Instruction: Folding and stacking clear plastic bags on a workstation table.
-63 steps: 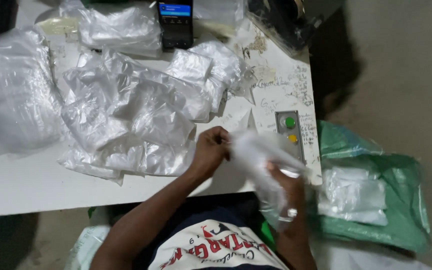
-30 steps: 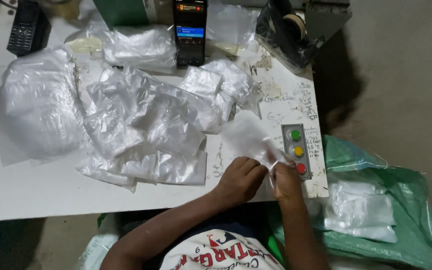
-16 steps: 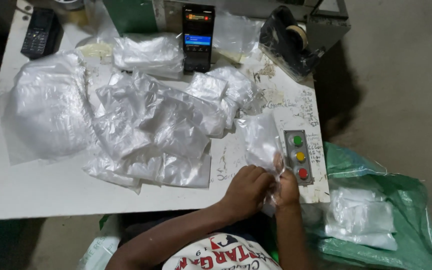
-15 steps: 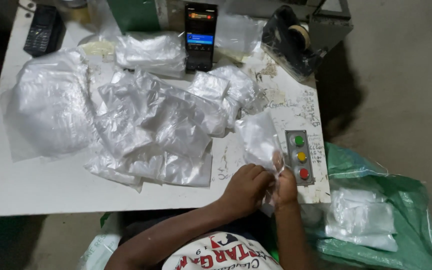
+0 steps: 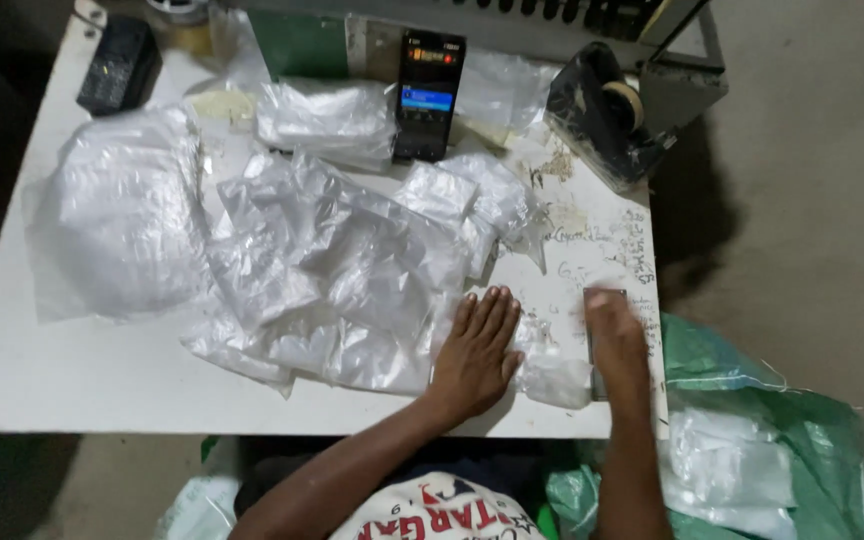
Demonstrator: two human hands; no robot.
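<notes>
Two hands are down on the white counter (image 5: 102,370) now, where half a second ago both were pinching a small clear bag up off its near edge. That small clear packet (image 5: 552,375) lies flat at about five o'clock on the counter, and the left hand (image 5: 477,350) is spread over its left end, fingers open and pressed flat, gripping nothing. The right hand (image 5: 614,335) sits just to the right of it, blurred, resting over the grey button panel (image 5: 592,295) whose coloured buttons are now covered; whether its fingers are curled or flat I cannot tell. To my eye the packet has been laid down and is being flattened. A loose heap of clear plastic bags (image 5: 332,270) fills the middle, a bigger stuffed bag (image 5: 117,225) sits at nine o'clock, a black scale with a lit display (image 5: 428,95) at twelve, a black tape dispenser (image 5: 607,110) at one o'clock, and a dark calculator (image 5: 117,65) at eleven. A green sack (image 5: 802,430) with more packets stands on the bare floor at four o'clock.
</notes>
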